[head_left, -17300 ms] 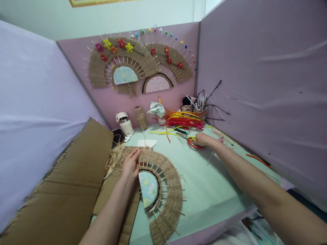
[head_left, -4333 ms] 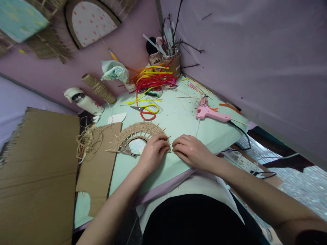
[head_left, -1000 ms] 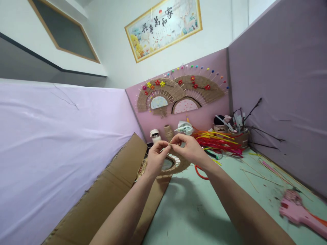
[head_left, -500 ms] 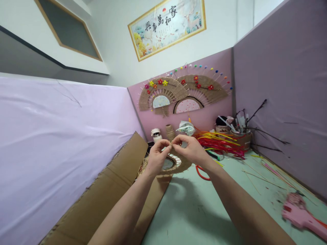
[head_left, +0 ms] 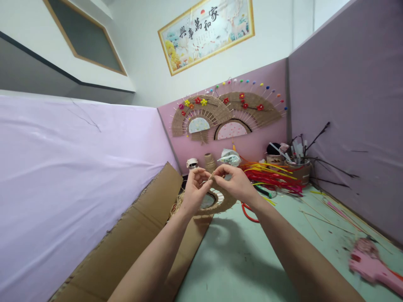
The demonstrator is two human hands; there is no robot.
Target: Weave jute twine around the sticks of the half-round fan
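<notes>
Both hands meet near the centre of the view, fingertips pinched together on a short piece of tan twine [head_left: 212, 175]. My left hand [head_left: 195, 191] holds it from the left, my right hand [head_left: 233, 182] from the right. Just beneath them lies a curved twine-wrapped piece [head_left: 227, 206] with white strips and a pale half-round centre [head_left: 208, 201], partly covered by the hands. Loose twine [head_left: 178, 204] bunches at its left side. Behind the fingers stands a twine spool [head_left: 209, 161].
Brown cardboard [head_left: 126, 239] runs along the left. At the right are red and yellow stems [head_left: 273, 176], red-handled scissors [head_left: 249, 213], a pot of twigs [head_left: 299, 172], thin sticks and a pink glue gun [head_left: 367, 262]. Fan decorations [head_left: 264, 110] hang on the back panel.
The fingers of my left hand have shifted and spread slightly upward around the twine. More of the twine shows between the fingertips. My right hand has barely moved.
</notes>
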